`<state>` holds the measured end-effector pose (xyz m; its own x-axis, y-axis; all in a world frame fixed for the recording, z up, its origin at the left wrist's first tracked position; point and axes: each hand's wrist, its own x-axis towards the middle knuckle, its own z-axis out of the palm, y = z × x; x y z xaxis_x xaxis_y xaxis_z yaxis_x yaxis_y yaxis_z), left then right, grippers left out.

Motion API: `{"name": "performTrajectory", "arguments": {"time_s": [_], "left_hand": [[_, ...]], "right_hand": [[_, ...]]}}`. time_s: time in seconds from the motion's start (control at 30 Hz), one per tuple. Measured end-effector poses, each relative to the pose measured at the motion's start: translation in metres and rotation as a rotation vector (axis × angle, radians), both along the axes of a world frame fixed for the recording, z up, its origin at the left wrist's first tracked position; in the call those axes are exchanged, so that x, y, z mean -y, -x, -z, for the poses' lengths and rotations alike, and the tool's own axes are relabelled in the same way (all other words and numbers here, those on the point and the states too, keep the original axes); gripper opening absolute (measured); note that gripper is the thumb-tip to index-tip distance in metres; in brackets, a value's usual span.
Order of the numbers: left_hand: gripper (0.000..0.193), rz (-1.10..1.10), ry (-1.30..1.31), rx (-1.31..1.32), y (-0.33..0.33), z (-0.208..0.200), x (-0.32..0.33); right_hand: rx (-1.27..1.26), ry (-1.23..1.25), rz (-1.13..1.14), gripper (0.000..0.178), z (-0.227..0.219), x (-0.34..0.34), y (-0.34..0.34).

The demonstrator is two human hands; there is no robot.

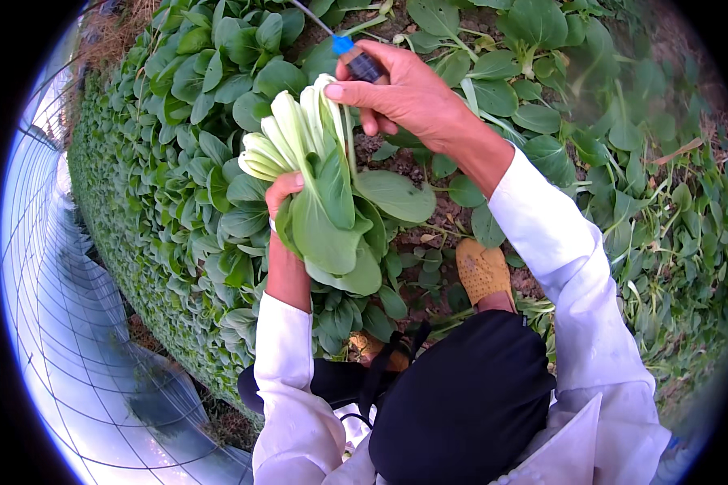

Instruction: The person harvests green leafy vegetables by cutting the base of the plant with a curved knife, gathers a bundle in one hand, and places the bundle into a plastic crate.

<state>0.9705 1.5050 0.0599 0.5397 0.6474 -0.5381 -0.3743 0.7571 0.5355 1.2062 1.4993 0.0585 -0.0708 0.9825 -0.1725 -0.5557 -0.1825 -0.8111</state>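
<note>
A bunch of bok choy (328,222) is gripped in my left hand (283,198), whose fingers are mostly hidden behind the leaves. Its pale stem ends point up and away, while the broad green leaves hang toward me. My right hand (421,97) is closed round a thin-shafted metal tool with a dark handle (362,66) and a blue collar. The tool's far end runs out of the top of the picture, so its kind does not show. The right thumb touches the bok choy's stem ends at their right side.
A dense bed of growing bok choy (178,170) fills the left. More leafy plants (623,218), some lying loose, cover the right. My tan shoe (483,269) stands on bare soil between them. Translucent sheeting with a grid (81,347) curves along the far left.
</note>
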Motion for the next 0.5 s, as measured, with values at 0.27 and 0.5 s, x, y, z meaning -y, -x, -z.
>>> {"name": "performTrajectory", "arguments": {"time_s": [0.27, 0.5], "left_hand": [[0.074, 0.028, -0.122, -0.150, -0.023, -0.020, 0.002], [0.074, -0.021, -0.261, -0.120, -0.036, -0.036, 0.002]], "right_hand": [[0.131, -0.051, 0.030, 0.026, -0.015, -0.011, -0.008], [0.703, -0.068, 0.210, 0.037, -0.006, -0.009, -0.022]]}}
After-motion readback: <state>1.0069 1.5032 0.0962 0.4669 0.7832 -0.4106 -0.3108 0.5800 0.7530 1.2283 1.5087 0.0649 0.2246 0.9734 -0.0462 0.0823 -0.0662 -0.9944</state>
